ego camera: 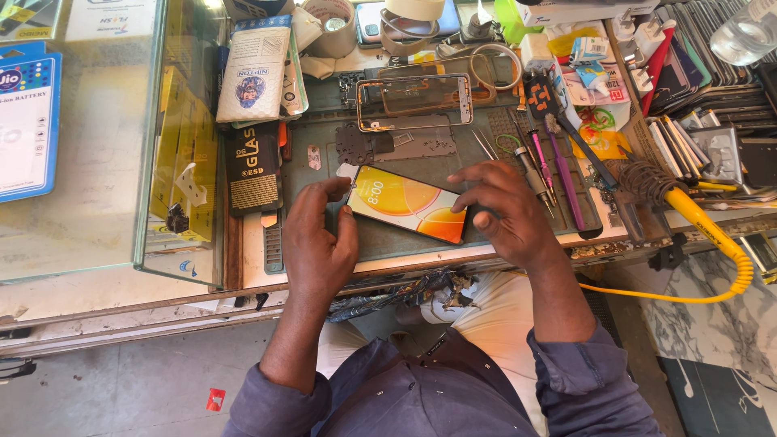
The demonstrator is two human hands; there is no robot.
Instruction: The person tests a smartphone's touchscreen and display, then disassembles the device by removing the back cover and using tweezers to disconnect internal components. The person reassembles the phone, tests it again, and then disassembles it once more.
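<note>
On the cluttered grey repair mat [486, 182] of the desk lay a slim smartphone with a lit orange-and-yellow screen [407, 204]; left hand [318, 239] and right hand [502, 212] fingers pinched its opposite ends.

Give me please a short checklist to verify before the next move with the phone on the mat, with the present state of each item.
1. Left hand grips the phone at its left end: ok.
2. Right hand fingers on its right end: ok.
3. Screen lit: ok.
4. Phone lies flat on the grey work mat: cannot tell.
5. Phone frame and tweezers apart from the phone: ok.
6. Soldering iron off the mat: ok.
</note>
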